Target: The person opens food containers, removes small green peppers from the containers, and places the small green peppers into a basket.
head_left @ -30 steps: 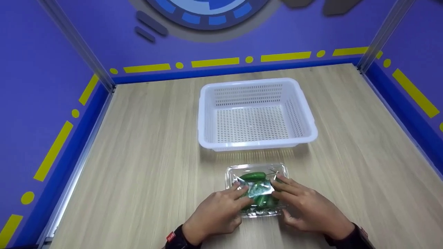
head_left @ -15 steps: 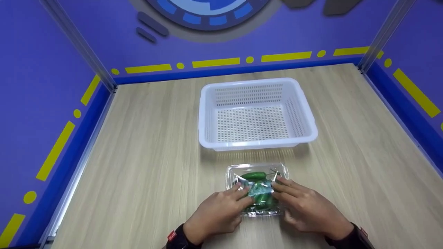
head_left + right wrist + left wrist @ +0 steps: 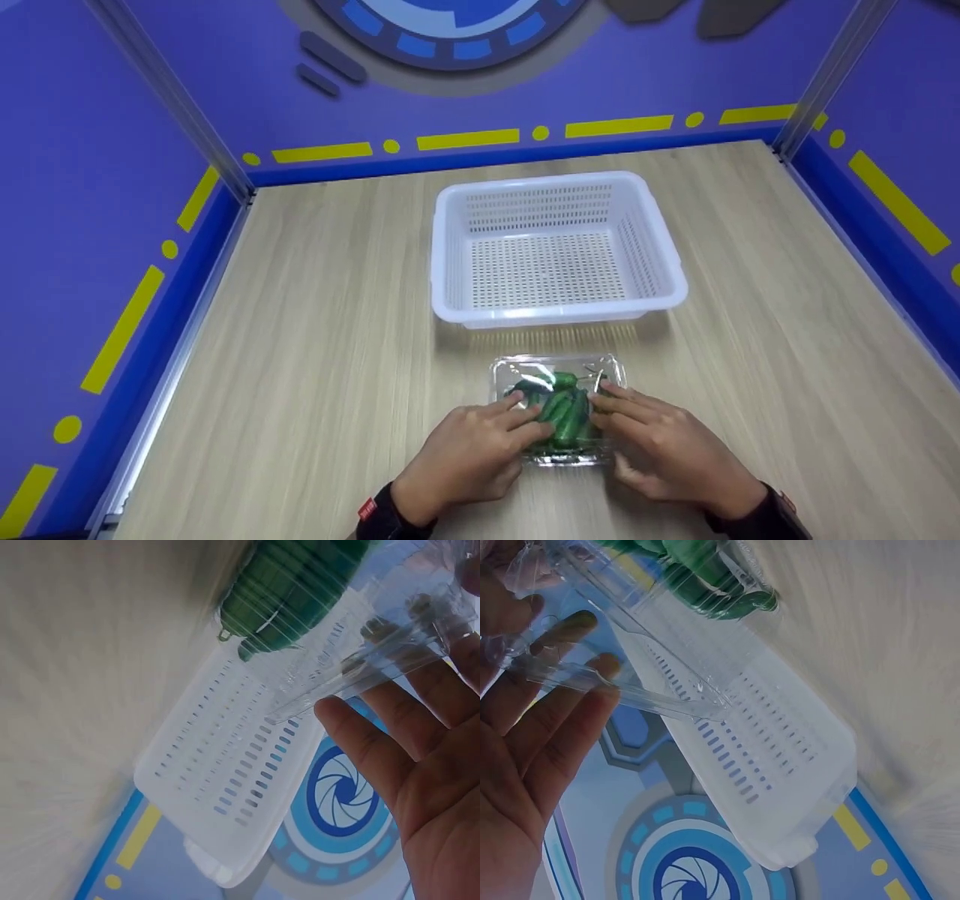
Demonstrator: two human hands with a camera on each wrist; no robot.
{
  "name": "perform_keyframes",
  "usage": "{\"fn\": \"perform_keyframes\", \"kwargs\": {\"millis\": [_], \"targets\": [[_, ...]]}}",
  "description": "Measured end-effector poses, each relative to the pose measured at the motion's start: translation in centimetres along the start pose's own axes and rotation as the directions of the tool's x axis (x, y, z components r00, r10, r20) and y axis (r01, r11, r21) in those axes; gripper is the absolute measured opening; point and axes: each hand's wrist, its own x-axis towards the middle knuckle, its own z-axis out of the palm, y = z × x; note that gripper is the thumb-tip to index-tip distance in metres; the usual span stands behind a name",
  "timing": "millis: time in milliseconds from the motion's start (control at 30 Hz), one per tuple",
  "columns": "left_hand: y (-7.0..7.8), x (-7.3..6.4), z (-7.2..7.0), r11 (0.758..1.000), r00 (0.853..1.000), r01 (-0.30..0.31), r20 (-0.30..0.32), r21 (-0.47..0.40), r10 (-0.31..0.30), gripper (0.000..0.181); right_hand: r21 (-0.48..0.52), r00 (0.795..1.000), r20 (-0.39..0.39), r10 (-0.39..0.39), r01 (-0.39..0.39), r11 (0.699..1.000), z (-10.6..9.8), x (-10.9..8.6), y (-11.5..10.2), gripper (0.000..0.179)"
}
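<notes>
A clear plastic clamshell box (image 3: 559,359) holding several green peppers (image 3: 571,416) lies on the table in front of the white basket. My left hand (image 3: 469,454) rests its fingers on the left part of the lid. On the right part lie the fingers of my right hand (image 3: 671,450). Both thumbs are near the front edge, largely hidden in the head view. In the left wrist view, the left hand (image 3: 525,757) has its fingers extended over the lid's rim. The right hand (image 3: 442,772) looks much the same in the right wrist view, its fingers fairly straight against the plastic.
A white perforated plastic basket (image 3: 559,312) stands just beyond the box, with nothing inside it. The wood-grain table (image 3: 322,300) is enclosed at the back and sides by blue panels (image 3: 675,67) with yellow markings.
The glare on the lid has shifted from its middle to the far left, and the front edge sits slightly higher in view. The right thumb has tucked in. Both hands stay nearly in place.
</notes>
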Motion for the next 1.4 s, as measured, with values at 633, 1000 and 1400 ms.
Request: {"fn": "perform_keyframes", "kwargs": {"millis": [633,1000,1400], "targets": [[1.8,-0.8,1.0,0.995,0.962,-0.095,-0.26,-0.033,0.084,0.011,0.043,0.996,-0.083,-0.036,0.04,0.998,-1.3,1.4,0.2,0.045],[2.4,-1.2,2.5,0.998,0.998,0.058,-0.038,0.003,-0.057,0.031,0.055,0.997,-0.081,0.003,0.002,0.998,-2.2,2.0,0.9,0.042],[2.2,-1.0,2.2,0.999,0.999,0.044,0.006,0.005,-0.044,0.017,0.094,0.984,-0.177,-0.018,0.035,0.995,-2.4,3.2,1.5,0.053]]}}
